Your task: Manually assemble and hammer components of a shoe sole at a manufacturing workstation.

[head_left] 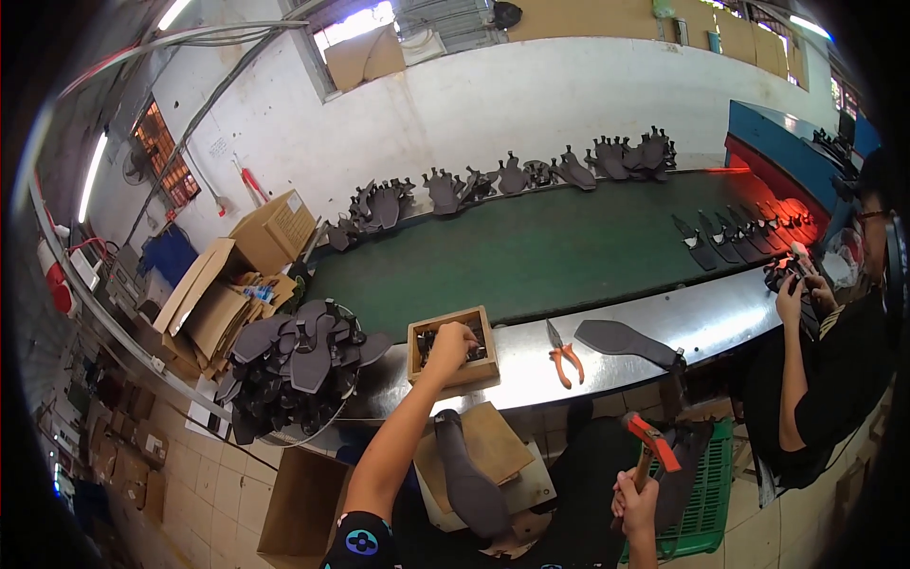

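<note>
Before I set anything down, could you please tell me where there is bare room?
The green belt is bare between the wooden box and the far soles; the metal ledge is free right of the single sole. Piled soles crowd the ledge's left end.

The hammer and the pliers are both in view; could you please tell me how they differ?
The hammer is held head up in the right hand, while the pliers lie on the metal ledge. The hammer has a red-orange head and a brownish handle; the pliers have grey metal tips and two orange handles. Both are hand tools with reddish-orange parts.
</note>
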Action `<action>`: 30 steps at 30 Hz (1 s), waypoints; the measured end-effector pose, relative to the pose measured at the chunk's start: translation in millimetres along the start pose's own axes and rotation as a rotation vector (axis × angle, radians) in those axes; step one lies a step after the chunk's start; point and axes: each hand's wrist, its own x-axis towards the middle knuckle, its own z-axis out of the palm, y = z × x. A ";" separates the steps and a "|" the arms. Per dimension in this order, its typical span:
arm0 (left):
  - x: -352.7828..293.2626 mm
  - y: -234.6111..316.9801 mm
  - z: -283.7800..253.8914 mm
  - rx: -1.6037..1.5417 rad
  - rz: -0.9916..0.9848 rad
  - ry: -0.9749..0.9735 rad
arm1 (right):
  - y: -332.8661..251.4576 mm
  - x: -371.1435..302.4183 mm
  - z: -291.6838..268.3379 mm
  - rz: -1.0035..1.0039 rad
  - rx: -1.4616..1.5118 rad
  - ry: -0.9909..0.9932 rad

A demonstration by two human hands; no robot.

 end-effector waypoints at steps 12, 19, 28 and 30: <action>-123.4 109.5 -83.0 -1.069 -0.124 0.285 | -76.5 28.0 106.7 -0.229 -0.070 -0.442; -239.8 173.3 -106.5 -0.380 0.345 0.674 | -101.7 -3.6 186.8 -0.369 -0.083 -0.696; -297.8 161.9 -116.2 0.018 0.740 0.623 | -97.4 -58.7 178.4 -0.080 0.009 -0.833; -299.6 161.7 -118.7 0.036 0.779 0.602 | -92.0 -60.8 176.1 -0.047 0.019 -0.807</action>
